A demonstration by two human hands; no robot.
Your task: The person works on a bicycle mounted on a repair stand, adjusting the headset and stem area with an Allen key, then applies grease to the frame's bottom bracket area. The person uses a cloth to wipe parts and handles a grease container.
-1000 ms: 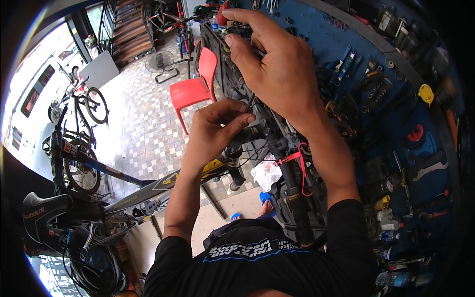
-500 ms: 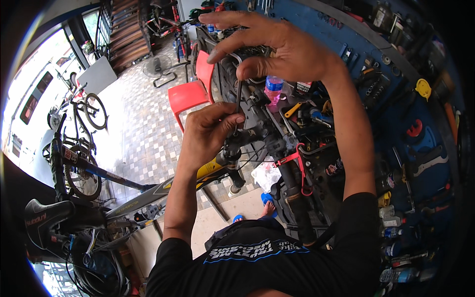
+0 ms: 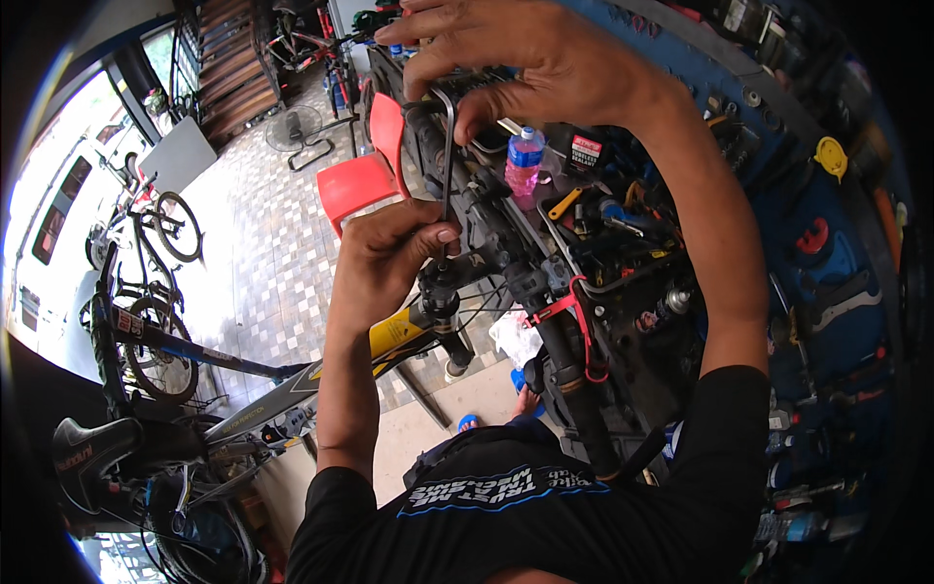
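Note:
My left hand (image 3: 389, 255) pinches the long shaft of a hex key (image 3: 448, 165), which stands nearly upright over a bicycle's stem (image 3: 477, 265). The key's lower tip is partly hidden near the steerer top. Around the key's bent upper end curves my right hand (image 3: 555, 63), thumb and fingers apart; whether a fingertip touches the key is unclear. The handlebar (image 3: 556, 346) runs from beneath my right hand back toward my body, with a red strap-like piece (image 3: 584, 326) hanging on it. The yellow and grey frame (image 3: 394, 336) extends left under my left forearm.
Right of the handlebar, a cluttered bench holds a bottle of pink liquid (image 3: 523, 165), a black box (image 3: 586, 151) and a yellow-handled tool (image 3: 564, 203). Tools hang on a blue wall board (image 3: 827, 214). A red chair (image 3: 355, 185) stands beyond; a saddle (image 3: 92, 453) sits lower left.
Both hands and the hex key appear shifted left in the view. My right hand's thumb and fingers have come nearer the key's bent end. My left hand keeps its pinch on the shaft.

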